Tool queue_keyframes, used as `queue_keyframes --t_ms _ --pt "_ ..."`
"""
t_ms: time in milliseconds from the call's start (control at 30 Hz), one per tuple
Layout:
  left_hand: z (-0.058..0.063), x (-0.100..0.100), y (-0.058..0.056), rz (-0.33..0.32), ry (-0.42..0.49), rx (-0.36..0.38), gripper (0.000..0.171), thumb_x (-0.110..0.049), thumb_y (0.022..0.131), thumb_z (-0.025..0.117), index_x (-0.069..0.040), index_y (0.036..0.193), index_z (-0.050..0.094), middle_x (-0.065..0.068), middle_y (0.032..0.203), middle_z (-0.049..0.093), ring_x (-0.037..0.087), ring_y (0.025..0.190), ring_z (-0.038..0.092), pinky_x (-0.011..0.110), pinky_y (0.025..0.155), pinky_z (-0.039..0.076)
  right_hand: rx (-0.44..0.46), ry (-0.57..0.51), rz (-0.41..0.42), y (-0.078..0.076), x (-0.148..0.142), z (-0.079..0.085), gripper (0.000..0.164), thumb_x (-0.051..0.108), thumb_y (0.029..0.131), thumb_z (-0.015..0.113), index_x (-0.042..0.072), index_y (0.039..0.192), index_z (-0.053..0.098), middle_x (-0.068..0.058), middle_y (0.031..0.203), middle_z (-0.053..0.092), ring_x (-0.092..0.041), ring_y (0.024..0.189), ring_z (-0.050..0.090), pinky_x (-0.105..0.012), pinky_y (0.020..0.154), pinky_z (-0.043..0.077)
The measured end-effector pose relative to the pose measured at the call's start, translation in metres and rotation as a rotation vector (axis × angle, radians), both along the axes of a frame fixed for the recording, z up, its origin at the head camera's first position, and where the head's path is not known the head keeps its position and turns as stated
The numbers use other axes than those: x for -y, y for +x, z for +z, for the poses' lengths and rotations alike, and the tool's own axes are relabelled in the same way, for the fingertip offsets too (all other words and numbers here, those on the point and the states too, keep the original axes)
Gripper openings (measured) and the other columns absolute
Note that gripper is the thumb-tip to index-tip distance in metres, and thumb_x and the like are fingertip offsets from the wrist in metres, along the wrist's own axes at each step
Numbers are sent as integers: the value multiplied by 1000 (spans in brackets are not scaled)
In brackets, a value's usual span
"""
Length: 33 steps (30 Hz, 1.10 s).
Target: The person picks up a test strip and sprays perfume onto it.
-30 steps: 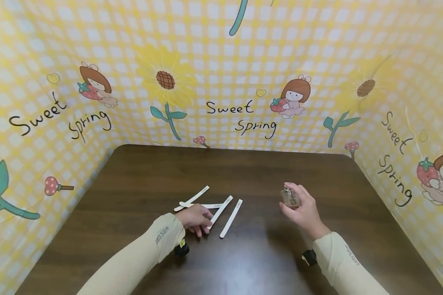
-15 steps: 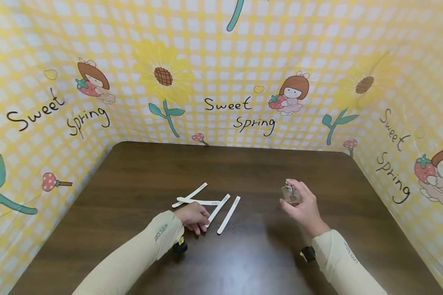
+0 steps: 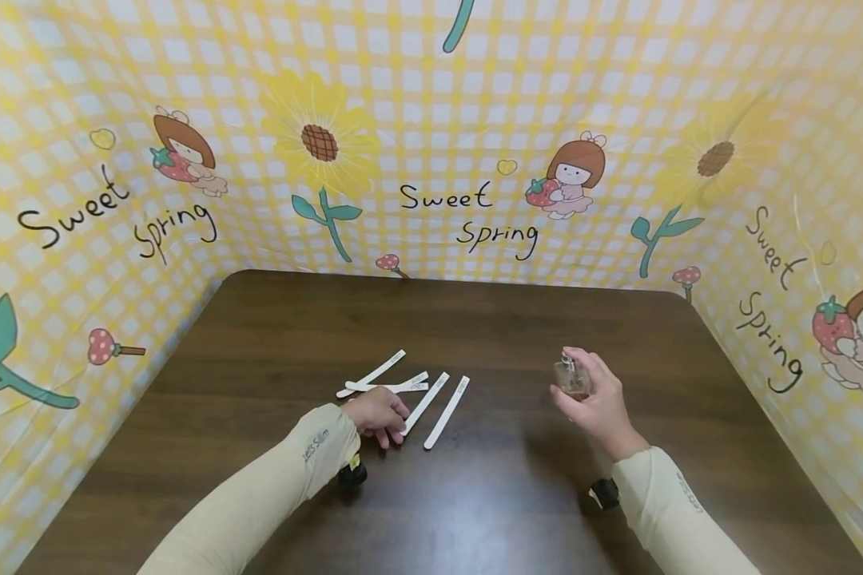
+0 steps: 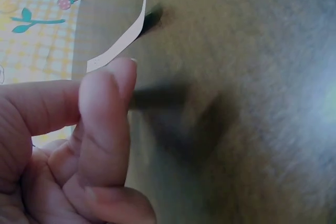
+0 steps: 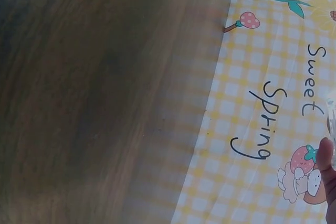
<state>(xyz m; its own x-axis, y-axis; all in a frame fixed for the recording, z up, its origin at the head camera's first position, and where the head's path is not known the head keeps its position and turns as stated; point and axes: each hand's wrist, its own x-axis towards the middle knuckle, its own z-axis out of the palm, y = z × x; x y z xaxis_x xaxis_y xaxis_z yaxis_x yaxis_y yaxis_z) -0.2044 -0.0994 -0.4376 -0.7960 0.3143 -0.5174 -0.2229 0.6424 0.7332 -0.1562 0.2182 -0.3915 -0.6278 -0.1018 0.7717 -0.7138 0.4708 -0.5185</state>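
Observation:
In the head view my left hand (image 3: 377, 414) pinches the near end of a white paper perfume test strip (image 3: 428, 401) at the table's middle left. In the left wrist view the thumb and index finger (image 4: 105, 108) meet and hide the held strip; beyond them lies another, bent test strip (image 4: 122, 43). My right hand (image 3: 600, 403), raised at the right, grips a small clear glass perfume bottle (image 3: 571, 378), index finger on its spray top. At the right wrist view's edge only the thumb (image 5: 326, 156) and a sliver of the bottle (image 5: 332, 116) show.
Several more white test strips lie on the dark wooden table (image 3: 295, 327): a single one (image 3: 447, 412) to the right, and a crossed group (image 3: 377, 373) behind the left hand. A yellow checked cloth (image 3: 431, 144) encloses the table's back and sides.
One more strip end has come into sight beside the crossed group, which now stands apart from the pinched strip. Both hands keep their holds; the right has shifted slightly right.

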Motion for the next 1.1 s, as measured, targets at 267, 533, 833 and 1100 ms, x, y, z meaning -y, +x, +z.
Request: queue_keyframes --t_ms 267,533,833,1100 --pt "-3 5 3 0 -22 -18 15 0 87 60 2 101 64 7 66 69 5 42 54 16 39 28 23 0 -11 1 4 -1 56 -22 55 72 -11 108 56 -20 80 52 -15 63 49 -15 45 42" --pt "3 18 0 -25 -46 -102 11 -5 87 61 0 95 67 2 58 64 6 38 49 17 37 35 10 13 -8 1 8 -1 56 -22 54 72 -12 107 55 -21 80 54 -16 64 50 -14 46 43" --pt "10 54 -20 26 -222 -473 25 -10 83 63 -3 105 69 2 65 64 12 46 51 25 44 41 49 19 -25 3 9 0 57 -22 55 72 -10 108 56 -21 81 54 -7 70 50 -16 45 46" --pt "5 74 -21 18 -350 -409 26 -16 81 67 -7 105 70 -1 70 65 14 51 52 27 47 41 51 36 -23 5 14 -2 57 -22 55 72 -10 108 55 -21 82 54 -12 69 50 -17 45 46"
